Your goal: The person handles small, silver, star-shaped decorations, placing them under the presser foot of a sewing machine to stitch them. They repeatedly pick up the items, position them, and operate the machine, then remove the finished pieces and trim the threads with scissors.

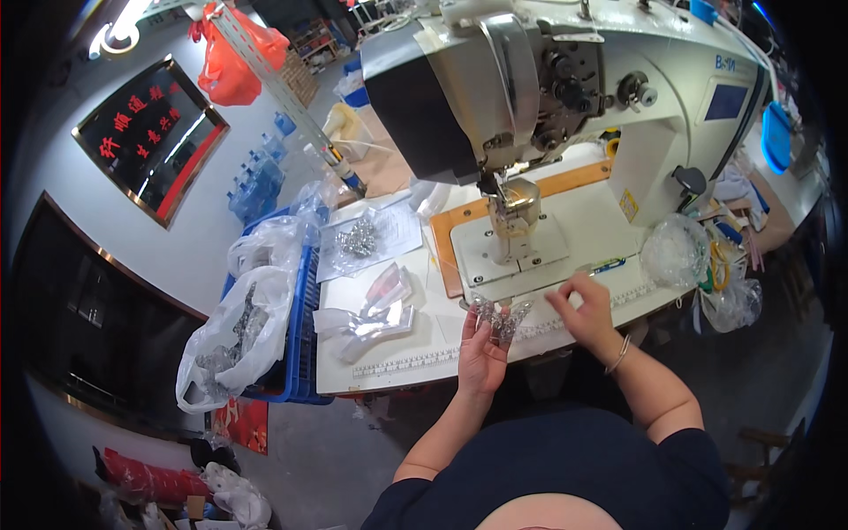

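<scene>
Holding silver, glittery, wing-shaped piece (503, 323) above front edge of white tabletop (336, 378); left hand (483, 364), fingers closed on it. Right hand (586, 316): fingers curled, pinch unclear. Judged light, bendable, delicate; best taken by its outer rims.

Glittering silver piece (501, 320), held in front of the sewing machine (565, 93).
The piece is silver and openwork in appearance, with two lobes flaring apart in a roughly butterfly-like outline. It is gripped at its lower part between the thumb and fingers of the left hand (484, 358), lobes spread upward and outward, on the operator's side of the sewing machine's needle area. Finer surface detail is too small to verify.
</scene>
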The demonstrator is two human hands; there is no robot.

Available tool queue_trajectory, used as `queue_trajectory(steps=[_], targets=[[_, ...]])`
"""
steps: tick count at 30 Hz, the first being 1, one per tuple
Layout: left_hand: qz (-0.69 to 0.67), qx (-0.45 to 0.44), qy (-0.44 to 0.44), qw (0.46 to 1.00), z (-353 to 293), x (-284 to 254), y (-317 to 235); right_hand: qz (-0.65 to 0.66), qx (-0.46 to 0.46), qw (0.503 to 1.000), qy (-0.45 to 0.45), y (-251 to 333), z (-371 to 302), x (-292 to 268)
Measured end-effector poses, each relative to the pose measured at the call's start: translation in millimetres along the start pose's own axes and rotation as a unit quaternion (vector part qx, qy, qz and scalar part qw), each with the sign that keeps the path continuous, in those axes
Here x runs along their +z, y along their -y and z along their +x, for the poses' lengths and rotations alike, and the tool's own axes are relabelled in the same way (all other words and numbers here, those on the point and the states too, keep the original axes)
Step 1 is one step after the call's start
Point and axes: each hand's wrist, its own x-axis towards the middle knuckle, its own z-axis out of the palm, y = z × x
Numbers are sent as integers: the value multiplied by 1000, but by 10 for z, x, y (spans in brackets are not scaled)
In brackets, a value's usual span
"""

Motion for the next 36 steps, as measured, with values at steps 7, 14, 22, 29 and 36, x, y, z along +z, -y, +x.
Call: queue_trajectory(steps=[7, 14, 22, 29, 36], targets=[[-26, 2, 12, 1000, -3, 38, 81, 288, 300, 870, 267, -35, -180, 80], [-11, 22, -4, 1000, -54, 63, 143, 502, 382, 772, 75, -157, -392, 422], [-14, 52, -8, 999, -76, 55, 177, 432, 294, 852, 35, -154, -431, 519], [21, 69, -42, 997, -42, 30, 207, 402, 246, 880, 53, -139, -471, 479], [80, 68, 9, 994, 93, 18, -87, 404, 230, 885, -20, -253, -308, 194]])
